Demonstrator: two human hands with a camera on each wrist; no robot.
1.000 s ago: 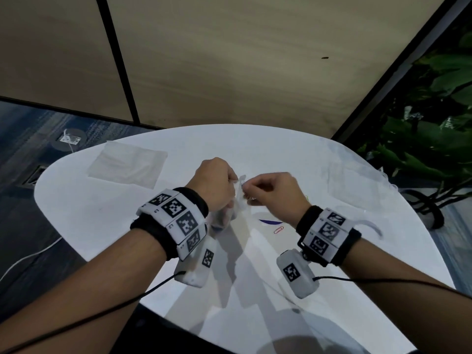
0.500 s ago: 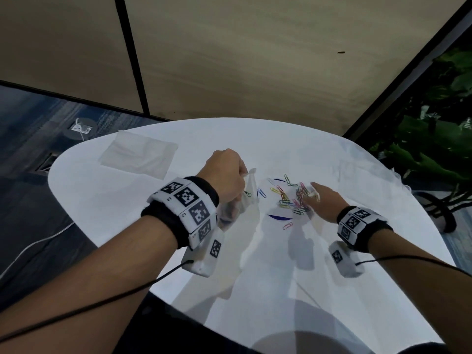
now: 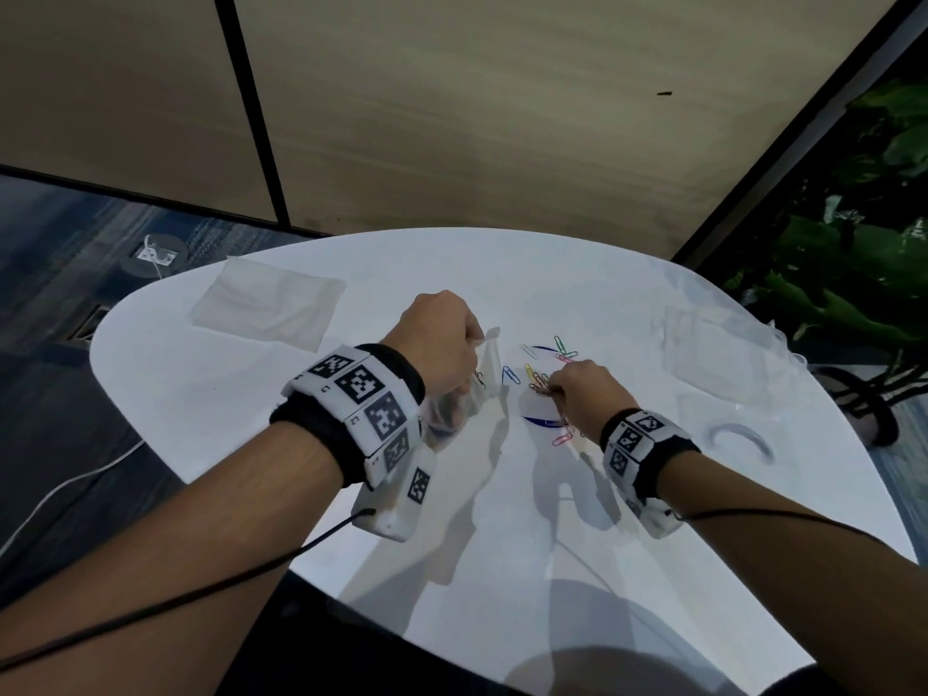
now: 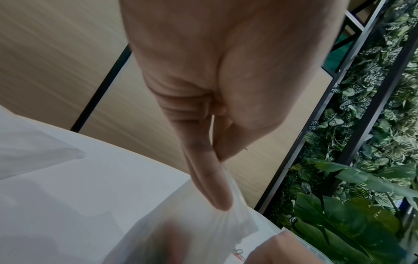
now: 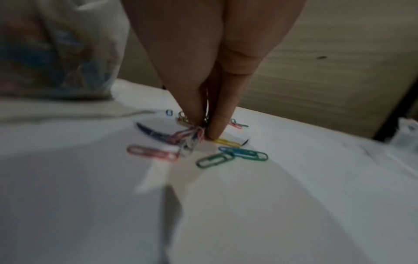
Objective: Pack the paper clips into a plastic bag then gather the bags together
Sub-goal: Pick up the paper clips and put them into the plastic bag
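Left hand (image 3: 442,344) pinches the bag (image 3: 489,364) by its rim, holding it upright just above the table (image 3: 251,394) so the mouth faces the pile, and some clips already show through the plastic. Right hand (image 3: 577,389) is down on the clips (image 3: 537,381), fingers (image 5: 192,107) closed together around a small bunch, tips touching the table. More clips lie scattered just beside them. Spare bags (image 3: 271,308) wait flat, well apart at the far left, with more plastic at the right, to be gathered later, I'd judge.
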